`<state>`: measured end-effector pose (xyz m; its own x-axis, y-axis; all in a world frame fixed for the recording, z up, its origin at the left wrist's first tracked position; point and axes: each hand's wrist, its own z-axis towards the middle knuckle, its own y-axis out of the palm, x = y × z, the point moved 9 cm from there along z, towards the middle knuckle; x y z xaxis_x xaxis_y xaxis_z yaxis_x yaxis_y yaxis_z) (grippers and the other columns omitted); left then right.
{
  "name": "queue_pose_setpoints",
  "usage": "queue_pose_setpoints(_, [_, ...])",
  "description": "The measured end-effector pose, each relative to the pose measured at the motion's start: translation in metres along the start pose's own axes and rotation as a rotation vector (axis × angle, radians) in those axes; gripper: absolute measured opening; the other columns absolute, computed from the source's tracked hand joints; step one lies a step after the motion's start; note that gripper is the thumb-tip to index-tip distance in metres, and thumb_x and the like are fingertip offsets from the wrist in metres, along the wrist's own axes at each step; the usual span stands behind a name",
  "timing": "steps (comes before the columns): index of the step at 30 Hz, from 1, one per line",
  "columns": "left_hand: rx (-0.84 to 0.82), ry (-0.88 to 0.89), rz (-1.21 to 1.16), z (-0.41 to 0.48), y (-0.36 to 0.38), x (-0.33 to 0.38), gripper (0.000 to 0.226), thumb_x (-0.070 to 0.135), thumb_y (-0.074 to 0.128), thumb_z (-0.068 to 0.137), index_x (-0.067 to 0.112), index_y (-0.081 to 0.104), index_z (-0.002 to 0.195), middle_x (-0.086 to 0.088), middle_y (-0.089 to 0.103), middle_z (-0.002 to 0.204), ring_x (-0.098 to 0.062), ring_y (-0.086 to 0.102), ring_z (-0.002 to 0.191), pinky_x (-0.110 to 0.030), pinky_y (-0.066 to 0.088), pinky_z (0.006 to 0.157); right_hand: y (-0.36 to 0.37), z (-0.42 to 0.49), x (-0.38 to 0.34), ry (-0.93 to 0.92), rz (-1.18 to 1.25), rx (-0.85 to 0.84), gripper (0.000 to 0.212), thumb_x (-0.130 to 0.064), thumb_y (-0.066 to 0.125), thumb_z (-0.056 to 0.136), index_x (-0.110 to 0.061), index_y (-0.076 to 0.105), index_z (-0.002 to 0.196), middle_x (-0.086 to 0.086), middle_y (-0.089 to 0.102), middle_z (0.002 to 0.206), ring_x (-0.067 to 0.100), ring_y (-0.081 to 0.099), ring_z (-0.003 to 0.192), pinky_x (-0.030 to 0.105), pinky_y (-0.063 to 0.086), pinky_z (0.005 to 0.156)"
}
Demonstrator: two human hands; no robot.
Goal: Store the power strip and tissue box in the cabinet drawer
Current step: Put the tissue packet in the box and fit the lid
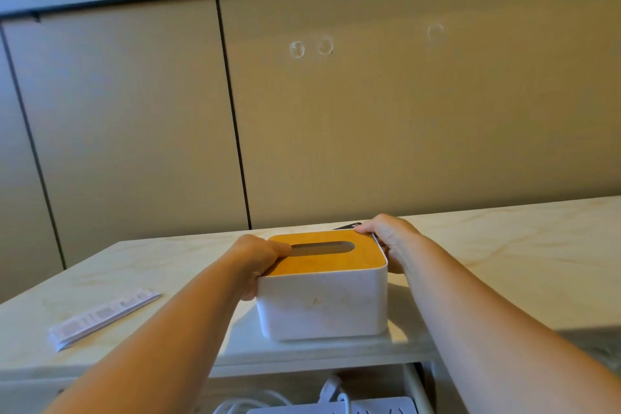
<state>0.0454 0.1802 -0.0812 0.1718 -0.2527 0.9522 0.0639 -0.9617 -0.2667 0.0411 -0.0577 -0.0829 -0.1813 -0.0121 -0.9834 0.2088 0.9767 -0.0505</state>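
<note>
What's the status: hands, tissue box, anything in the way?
Left hand and right hand both grip the tissue box, upright at the countertop's front edge. Power strip already in the open drawer below. No obstacle visible between them.

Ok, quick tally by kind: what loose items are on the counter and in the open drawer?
White tissue box with orange wooden lid: 1
White power strip with cable: 1
Folded printed paper leaflet: 1
Dark flat item behind the box, too hidden to identify: 1
Total: 4
</note>
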Motion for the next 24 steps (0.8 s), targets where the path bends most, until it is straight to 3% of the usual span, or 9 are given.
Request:
queue_pose_setpoints(3, [-0.023,0.014,0.042,-0.007,0.0,0.004,0.026,0.017,0.07,0.081,0.001,0.056,0.096,-0.019,0.065,0.084,-0.028,0.063,0.06,-0.034,0.056,0.061,-0.001,-0.007,0.001,-0.03,-0.013,0.0,0.019,-0.021,0.064,0.089,-0.012,0.057,0.074,0.01,0.061,0.076,0.023,0.06,0.069,0.032,0.051,0.068])
queue_pose_setpoints(5, [-0.052,0.029,0.075,-0.012,-0.002,0.007,0.05,0.031,0.079,0.066,0.001,0.058,0.102,-0.02,0.069,0.093,-0.029,0.066,0.07,-0.039,0.056,0.073,-0.001,-0.011,-0.001,-0.051,-0.039,0.009,0.019,-0.03,0.067,0.084,-0.011,0.063,0.083,0.01,0.066,0.084,0.026,0.065,0.08,0.038,0.055,0.081])
queue_pose_setpoints(7, [-0.062,0.068,0.112,-0.015,-0.006,0.014,0.066,0.04,0.084,0.058,0.003,0.06,0.106,-0.017,0.069,0.097,-0.026,0.066,0.079,-0.037,0.054,0.075,-0.007,-0.008,-0.004,-0.064,-0.065,0.041,0.03,-0.035,0.068,0.08,-0.009,0.066,0.094,0.011,0.069,0.094,0.028,0.066,0.089,0.041,0.053,0.091])
queue_pose_setpoints(11, [0.007,0.255,0.232,-0.018,-0.022,0.052,0.03,0.027,0.074,0.082,0.005,0.065,0.101,-0.008,0.061,0.099,-0.022,0.055,0.092,-0.033,0.042,0.081,-0.023,-0.012,-0.029,-0.137,-0.097,0.11,0.037,-0.028,0.064,0.087,-0.003,0.059,0.113,0.012,0.063,0.105,0.025,0.057,0.094,0.034,0.042,0.078])
queue_pose_setpoints(15, [0.036,0.494,0.466,-0.034,-0.012,0.099,0.027,0.024,0.067,0.086,0.007,0.071,0.108,-0.01,0.069,0.102,-0.024,0.063,0.092,-0.034,0.051,0.079,-0.026,-0.02,-0.063,-0.267,-0.109,0.163,0.046,-0.021,0.069,0.081,-0.001,0.058,0.121,0.015,0.063,0.122,0.031,0.059,0.111,0.032,0.04,0.073])
queue_pose_setpoints(18, [-0.187,0.493,0.594,-0.051,0.025,0.105,0.028,0.028,0.057,0.093,0.005,0.07,0.103,-0.01,0.071,0.097,-0.019,0.063,0.084,-0.029,0.051,0.076,-0.015,-0.033,-0.085,-0.337,-0.141,0.14,0.026,-0.015,0.067,0.082,-0.002,0.061,0.104,0.012,0.07,0.092,0.025,0.062,0.088,0.025,0.035,0.055])
queue_pose_setpoints(20, [-0.313,0.401,0.655,-0.058,0.044,0.099,0.032,0.03,0.048,0.098,0.005,0.067,0.107,-0.006,0.069,0.097,-0.016,0.063,0.087,-0.026,0.048,0.077,-0.005,-0.045,-0.096,-0.37,-0.167,0.106,0.024,-0.015,0.064,0.083,-0.006,0.06,0.105,0.007,0.07,0.074,0.017,0.059,0.07,0.025,0.032,0.052])
queue_pose_setpoints(24, [-0.404,0.242,0.879,-0.063,0.06,0.084,0.047,0.038,0.032,0.1,0.01,0.07,0.109,-0.003,0.067,0.103,-0.017,0.059,0.09,-0.036,0.036,0.09,0.012,-0.065,-0.097,-0.392,-0.237,0.046,0.036,-0.014,0.056,0.086,0.0,0.057,0.118,0.011,0.074,0.08,0.013,0.056,0.061,0.023,0.032,0.051])
